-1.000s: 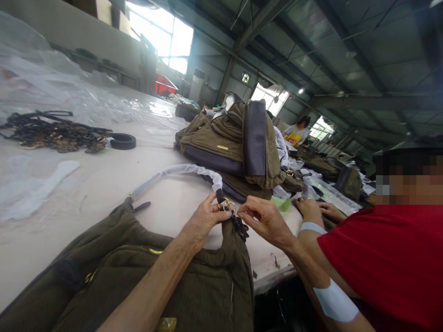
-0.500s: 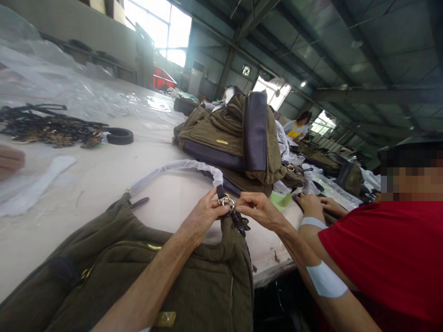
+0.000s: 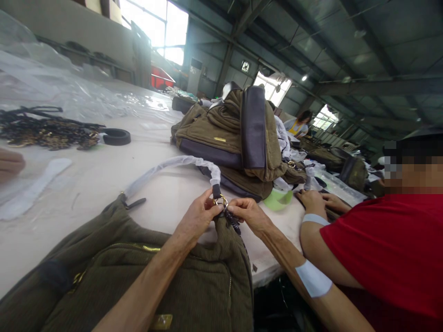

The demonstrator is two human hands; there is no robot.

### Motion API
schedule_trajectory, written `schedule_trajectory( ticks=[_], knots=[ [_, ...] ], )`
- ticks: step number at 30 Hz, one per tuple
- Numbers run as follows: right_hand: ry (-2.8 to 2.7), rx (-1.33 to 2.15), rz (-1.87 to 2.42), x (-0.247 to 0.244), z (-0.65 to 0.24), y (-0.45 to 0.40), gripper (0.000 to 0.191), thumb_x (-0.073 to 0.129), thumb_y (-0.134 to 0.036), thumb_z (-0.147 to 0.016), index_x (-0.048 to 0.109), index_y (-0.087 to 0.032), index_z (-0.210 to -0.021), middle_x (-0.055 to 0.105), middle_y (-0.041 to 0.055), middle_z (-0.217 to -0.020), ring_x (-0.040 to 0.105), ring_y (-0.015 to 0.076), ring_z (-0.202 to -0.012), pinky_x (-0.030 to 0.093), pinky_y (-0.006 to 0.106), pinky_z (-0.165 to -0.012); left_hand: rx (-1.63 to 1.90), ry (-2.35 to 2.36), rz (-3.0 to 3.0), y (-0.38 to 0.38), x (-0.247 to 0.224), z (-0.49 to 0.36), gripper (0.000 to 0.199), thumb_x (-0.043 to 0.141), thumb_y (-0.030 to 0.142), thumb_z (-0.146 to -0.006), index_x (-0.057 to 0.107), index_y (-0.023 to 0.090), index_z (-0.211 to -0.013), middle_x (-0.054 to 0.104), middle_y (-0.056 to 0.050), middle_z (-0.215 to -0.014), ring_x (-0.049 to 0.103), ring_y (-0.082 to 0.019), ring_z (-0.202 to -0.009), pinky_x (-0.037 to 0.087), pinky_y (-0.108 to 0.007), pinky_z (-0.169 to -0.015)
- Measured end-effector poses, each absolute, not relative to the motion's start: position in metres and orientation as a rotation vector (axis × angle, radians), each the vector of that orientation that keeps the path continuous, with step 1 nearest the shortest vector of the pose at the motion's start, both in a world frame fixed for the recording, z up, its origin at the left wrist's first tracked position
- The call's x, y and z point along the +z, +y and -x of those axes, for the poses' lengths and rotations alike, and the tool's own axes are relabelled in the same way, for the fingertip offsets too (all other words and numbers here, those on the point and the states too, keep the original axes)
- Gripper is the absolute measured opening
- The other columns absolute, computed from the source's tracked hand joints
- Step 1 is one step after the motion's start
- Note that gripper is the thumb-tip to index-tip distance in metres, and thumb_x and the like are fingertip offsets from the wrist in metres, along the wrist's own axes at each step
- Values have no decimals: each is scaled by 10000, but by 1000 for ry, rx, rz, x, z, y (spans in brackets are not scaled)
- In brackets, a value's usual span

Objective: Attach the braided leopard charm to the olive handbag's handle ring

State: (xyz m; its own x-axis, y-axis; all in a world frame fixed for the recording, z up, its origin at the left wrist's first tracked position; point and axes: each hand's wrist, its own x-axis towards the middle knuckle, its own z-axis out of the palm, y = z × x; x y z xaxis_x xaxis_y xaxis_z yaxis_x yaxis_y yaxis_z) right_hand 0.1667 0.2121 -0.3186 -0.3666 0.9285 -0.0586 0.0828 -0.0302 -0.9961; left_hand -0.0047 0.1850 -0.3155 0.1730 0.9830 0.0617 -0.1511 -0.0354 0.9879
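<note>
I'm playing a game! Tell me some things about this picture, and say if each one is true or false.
1. The left hand and right hand are at gold rings on a green corduroy bag. True.
2. The bag's handle is wrapped in blue paper. False: the handle is wrapped in whitish plastic.
3. A person in a red shirt is beside the white table. True.
4. That person's hands are up in the air. False: they are down at the table.
5. A black roll lies beside a heap of dark straps. True.
</note>
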Motion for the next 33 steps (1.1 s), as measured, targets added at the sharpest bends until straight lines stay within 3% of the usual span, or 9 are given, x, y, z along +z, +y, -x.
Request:
schedule_trajectory(
  ticks=[4, 9, 14, 20, 33],
  knots=[
    [-1445, 1571, 1077, -325, -163, 217, 345, 752, -433, -619, 616, -116, -613, 488, -43, -492, 341, 39, -432, 196, 198, -422, 1203, 1154, -1343, 190, -324, 9, 325, 636, 320, -695, 589, 176, -983, 629, -18, -733, 610, -174, -692, 480, -268, -632],
    [-1415, 1624, 1047, -331, -157, 223, 357, 763, -447, -601, 620, -120, -607, 495, -44, -487, 354, 43, -423, 211, 197, -414, 1275, 1342, -1263, 182, -318, 11, 336, 662, 340, -680, 463, 209, -917, 657, -7, -749, 641, -176, -640, 492, -268, -586],
    [-1405, 1637, 1035, -337, -152, 226, 364, 765, -450, -603, 614, -119, -586, 501, -39, -489, 361, 44, -427, 212, 197, -422, 1194, 1383, -1463, 176, -315, 12, 94, 553, 283, -759, 559, 190, -747, 637, -10, -717, 623, -149, -632, 472, -246, -598],
    [-1389, 1698, 994, -344, -157, 229, 366, 757, -450, -627, 604, -118, -595, 495, -40, -496, 353, 45, -440, 204, 207, -440, 1206, 1288, -1525, 177, -319, 13, 94, 583, 200, -721, 629, 190, -801, 650, -46, -943, 646, -172, -841, 509, -249, -706],
    [-1528, 1636, 926, -337, -164, 227, 346, 709, -435, -698, 602, -123, -596, 392, -60, -463, 274, 46, -437, 162, 220, -431, 1299, 1289, -1586, 176, -320, 6, 75, 587, 257, -773, 629, 209, -733, 611, -30, -921, 597, -157, -788, 490, -237, -674]
  ],
)
